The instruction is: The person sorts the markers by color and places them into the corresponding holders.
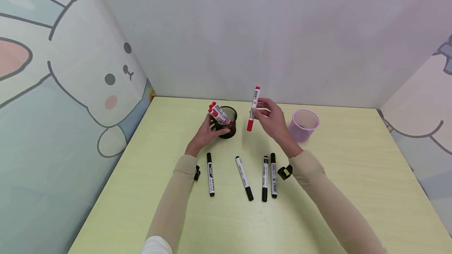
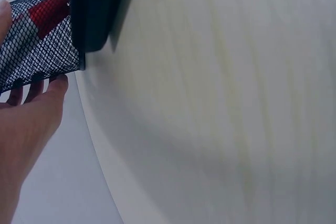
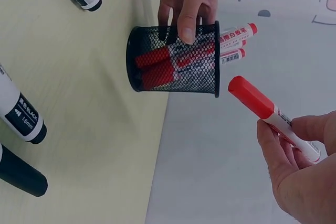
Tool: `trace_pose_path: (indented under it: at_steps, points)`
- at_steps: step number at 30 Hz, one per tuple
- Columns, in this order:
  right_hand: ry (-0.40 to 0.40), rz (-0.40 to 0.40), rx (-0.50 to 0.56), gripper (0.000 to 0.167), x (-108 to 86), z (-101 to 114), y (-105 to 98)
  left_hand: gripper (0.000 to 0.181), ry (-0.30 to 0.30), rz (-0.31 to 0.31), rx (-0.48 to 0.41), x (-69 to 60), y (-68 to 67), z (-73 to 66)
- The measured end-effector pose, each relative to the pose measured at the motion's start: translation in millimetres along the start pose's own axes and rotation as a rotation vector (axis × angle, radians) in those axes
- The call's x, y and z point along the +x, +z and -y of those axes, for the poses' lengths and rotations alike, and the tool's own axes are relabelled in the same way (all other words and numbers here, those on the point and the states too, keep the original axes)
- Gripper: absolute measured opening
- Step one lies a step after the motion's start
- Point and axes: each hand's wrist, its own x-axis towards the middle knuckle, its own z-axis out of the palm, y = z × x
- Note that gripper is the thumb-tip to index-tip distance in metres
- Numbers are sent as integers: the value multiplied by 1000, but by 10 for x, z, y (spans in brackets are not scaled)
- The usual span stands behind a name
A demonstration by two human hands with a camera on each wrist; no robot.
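Note:
A black mesh pen cup [image 1: 231, 131] stands toward the back of the table, with several red markers [image 1: 219, 114] leaning in it, cap end down. My left hand [image 1: 206, 131] grips the cup from its left side, thumb across the front and fingers behind. To the right of the cup, above the table, my right hand [image 1: 273, 120] pinches another red marker [image 1: 255, 107] between thumb and fingers. This marker is nearly upright, its red cap [image 3: 252, 97] at the lower end, apart from the cup's rim.
Several black markers lie on the table nearer the front, among them one at the left [image 1: 210, 175] and one slanted marker [image 1: 243, 177]. A pink cup [image 1: 303, 125] stands beyond the right wrist. A pale wall [image 1: 282, 38] rises along the table's back edge.

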Motion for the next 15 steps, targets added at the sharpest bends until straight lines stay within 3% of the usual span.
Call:
trace_pose_path:
  at_steps: [15]
  points:
    - [-167,-21,36,41,239,-8,279,99,-6,-14,12,1,32,-10]
